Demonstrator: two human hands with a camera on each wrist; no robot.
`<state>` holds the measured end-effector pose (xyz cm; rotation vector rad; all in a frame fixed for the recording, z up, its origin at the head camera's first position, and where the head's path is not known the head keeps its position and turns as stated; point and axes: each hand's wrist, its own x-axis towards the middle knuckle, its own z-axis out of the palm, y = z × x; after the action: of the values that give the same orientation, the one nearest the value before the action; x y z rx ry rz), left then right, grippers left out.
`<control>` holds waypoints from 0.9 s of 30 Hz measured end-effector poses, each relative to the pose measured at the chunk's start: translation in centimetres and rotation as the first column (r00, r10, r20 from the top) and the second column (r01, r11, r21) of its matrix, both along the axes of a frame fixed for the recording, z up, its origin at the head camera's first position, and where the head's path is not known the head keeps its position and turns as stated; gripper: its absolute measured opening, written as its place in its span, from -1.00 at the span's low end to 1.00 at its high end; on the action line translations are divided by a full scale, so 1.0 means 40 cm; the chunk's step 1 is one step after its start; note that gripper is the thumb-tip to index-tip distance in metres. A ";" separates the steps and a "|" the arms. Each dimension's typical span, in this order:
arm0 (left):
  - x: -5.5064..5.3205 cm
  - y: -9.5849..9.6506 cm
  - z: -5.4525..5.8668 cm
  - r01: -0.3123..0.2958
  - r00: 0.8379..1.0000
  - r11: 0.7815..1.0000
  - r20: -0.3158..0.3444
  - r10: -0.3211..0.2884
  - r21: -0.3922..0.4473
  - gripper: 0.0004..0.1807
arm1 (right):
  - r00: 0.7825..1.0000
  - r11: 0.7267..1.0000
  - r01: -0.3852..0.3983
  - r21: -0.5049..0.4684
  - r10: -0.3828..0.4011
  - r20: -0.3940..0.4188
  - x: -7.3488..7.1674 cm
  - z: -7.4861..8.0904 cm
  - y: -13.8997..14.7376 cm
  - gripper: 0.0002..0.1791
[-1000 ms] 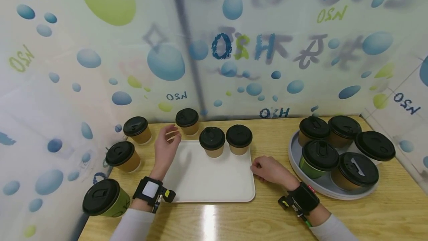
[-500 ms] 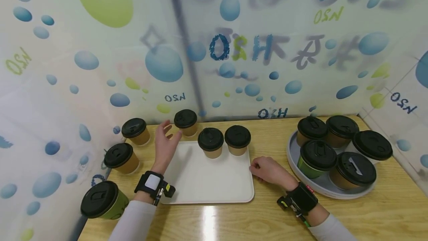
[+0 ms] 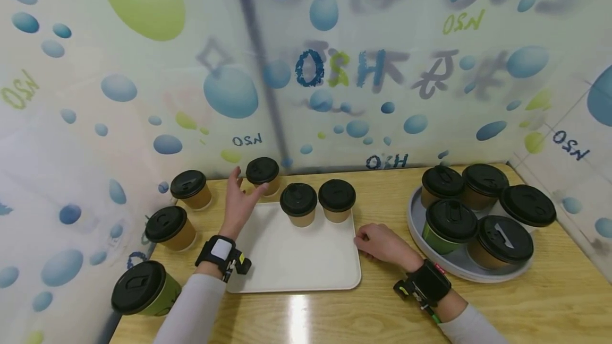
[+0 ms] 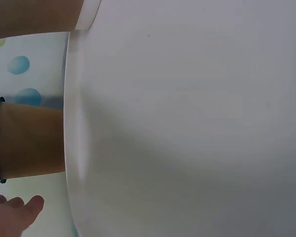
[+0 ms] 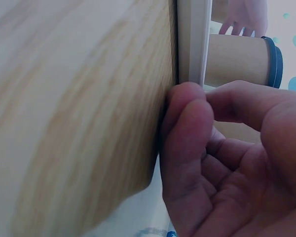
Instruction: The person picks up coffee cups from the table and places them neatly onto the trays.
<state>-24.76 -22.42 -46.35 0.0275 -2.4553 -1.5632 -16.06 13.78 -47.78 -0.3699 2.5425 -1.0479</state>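
Observation:
In the head view my left hand has its thumb and fingers spread beside a brown paper coffee cup with a black lid, which stands behind the white tray. The thumb overlaps the cup's front; in the left wrist view, fingertips show beside the brown cup. Two more lidded brown cups, one left and one right, stand at the tray's back edge. My right hand pinches the tray's right rim, fingers curled, with thumb and index fingertips together there.
Along the left stand two brown lidded cups, one farther back and one nearer, plus a green lidded cup. At right, a round grey tray bears several lidded cups. A patterned curtain rises behind the wooden table.
My left hand has moved slightly toward the back cup, its thumb and fingers spreading wider around it. The right hand stays at the tray's rim. The head view has shifted slightly.

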 end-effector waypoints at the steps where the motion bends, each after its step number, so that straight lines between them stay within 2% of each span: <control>1: -0.005 0.002 -0.002 0.001 1.000 1.000 0.006 -0.001 0.003 0.13 | 1.000 1.000 -0.001 0.002 0.001 -0.003 0.000 0.000 0.000 -0.72; 9: -0.040 0.023 -0.017 0.001 1.000 1.000 0.029 -0.002 0.026 0.23 | 1.000 1.000 0.007 0.011 -0.007 -0.008 0.002 0.003 -0.001 -0.71; 15: -0.056 0.023 -0.030 0.003 0.994 1.000 0.108 -0.003 -0.004 0.31 | 1.000 1.000 0.010 0.018 -0.010 -0.013 0.001 0.003 -0.004 -0.71; 19: -0.065 0.026 -0.038 0.002 0.990 1.000 0.143 -0.004 0.011 0.23 | 1.000 1.000 0.012 0.023 -0.012 0.000 0.000 0.004 -0.005 -0.72; 23: -0.078 0.036 -0.044 -0.022 0.991 0.999 0.132 0.016 0.043 0.11 | 1.000 1.000 0.005 0.024 -0.004 -0.007 -0.001 0.002 -0.003 -0.72; 27: -0.089 0.051 -0.049 -0.056 0.991 0.995 0.127 0.046 0.078 0.09 | 1.000 1.000 0.000 0.023 0.000 -0.021 -0.003 -0.001 -0.002 -0.71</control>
<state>-28.34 -20.39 -48.30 0.2064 -2.4612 -1.6862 -16.17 13.70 -47.83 -0.3763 2.5704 -1.0189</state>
